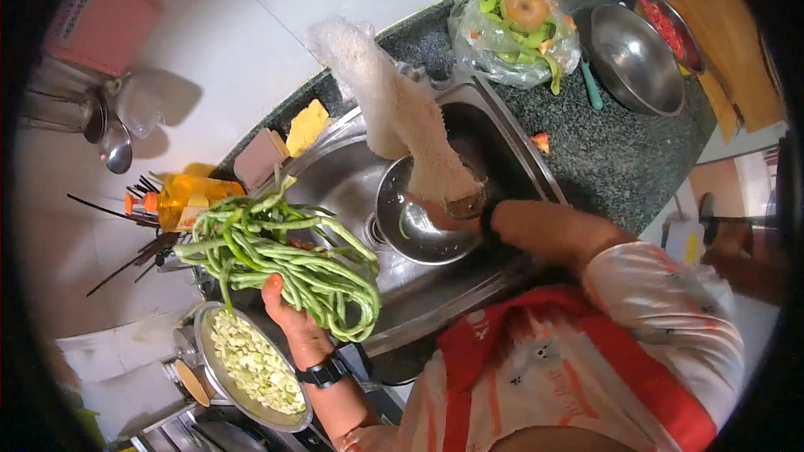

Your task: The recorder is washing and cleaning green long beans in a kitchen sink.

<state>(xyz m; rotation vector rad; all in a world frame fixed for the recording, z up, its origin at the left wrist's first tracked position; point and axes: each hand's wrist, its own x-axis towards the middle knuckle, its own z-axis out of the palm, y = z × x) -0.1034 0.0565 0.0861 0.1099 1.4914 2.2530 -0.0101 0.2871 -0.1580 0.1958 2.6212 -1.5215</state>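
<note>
My left hand [289, 314] grips a looped bunch of long green beans [295, 251] over the left side of the stainless-steel sink [326, 169], thumb on top. A metal bowl [433, 245] sits in the sink by the drain [375, 229]. My right hand [443, 218] reaches over or into this bowl. A beige cloth-like sleeve [402, 100], seemingly around the faucet, hides much of that hand, so its grip is unclear. Just below the beans stands a metal bowl of chopped pale-green vegetable [254, 364].
An orange dish-soap bottle [195, 198] and a yellow sponge [308, 125] line the sink's left edge. On the granite counter [619, 169] are a plastic bag of peelings [515, 34], a green-handled knife [591, 85], a metal bowl [637, 59] and a bowl of red pieces [662, 25].
</note>
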